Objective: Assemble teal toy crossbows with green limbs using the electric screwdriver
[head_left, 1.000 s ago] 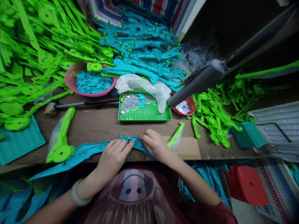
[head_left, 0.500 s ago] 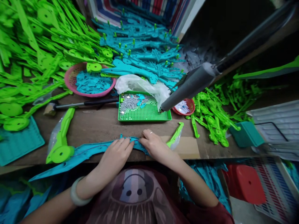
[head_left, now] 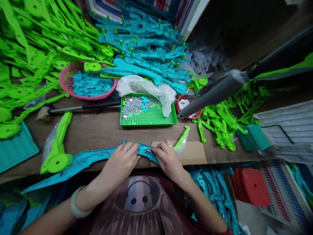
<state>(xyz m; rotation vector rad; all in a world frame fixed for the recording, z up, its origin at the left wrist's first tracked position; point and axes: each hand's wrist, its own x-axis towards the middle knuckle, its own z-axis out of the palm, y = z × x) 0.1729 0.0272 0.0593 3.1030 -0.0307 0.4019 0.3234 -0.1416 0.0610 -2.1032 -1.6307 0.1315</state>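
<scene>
From here I see the right hand's (head_left: pixel 168 158) fingers bunched nearly closed, their tips at the blue shell (head_left: pixel 91 158) just beside a small shiny piece (head_left: pixel 148 150); whether they pinch that piece or only press the plastic, I can't tell. The left hand (head_left: pixel 123 161) is curled over the shell's middle with its fingers close together, holding it down, and the shiny piece sits in the gap between the two hands. To my eye, the step is seating small parts and the thin dark wire (head_left: pixel 102 153) inside the shell; the next move would call for a steady left hand while the right fingertips settle the piece squarely without trapping the wire. The shell lies along the front of the bench (head_left: pixel 97 130), its long pointed end running out to the left beyond the edge, past a green piece (head_left: pixel 58 160) with a round end. Cardboard (head_left: pixel 193 155) lies beside the right hand. Further back are a green tray (head_left: pixel 163 120) of little metal bits and a hanging grey screwdriver (head_left: pixel 212 94), its tip near a red basket (head_left: pixel 199 114).
</scene>
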